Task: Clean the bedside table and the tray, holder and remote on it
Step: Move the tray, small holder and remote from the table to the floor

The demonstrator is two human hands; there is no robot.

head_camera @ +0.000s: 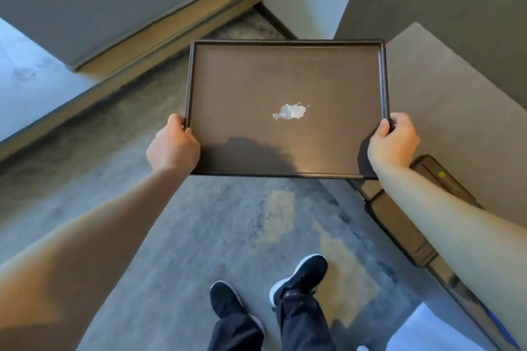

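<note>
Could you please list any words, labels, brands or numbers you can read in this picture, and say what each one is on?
None can be read.
The tray, held by the left hand and right hand, is bare apart from a bright patch.
The dark case by the right arm has a small yellow dot, with no lettering legible.
The shoes show no logo.

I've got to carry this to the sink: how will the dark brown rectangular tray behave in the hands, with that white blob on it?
The dark brown rectangular tray looks stiff: it spans flat between the left hand and right hand without sagging. It is probably light, since each grip sits only on a side rim. The white blob may slide if the tray tilts, though the raised rim should contain it.
</note>
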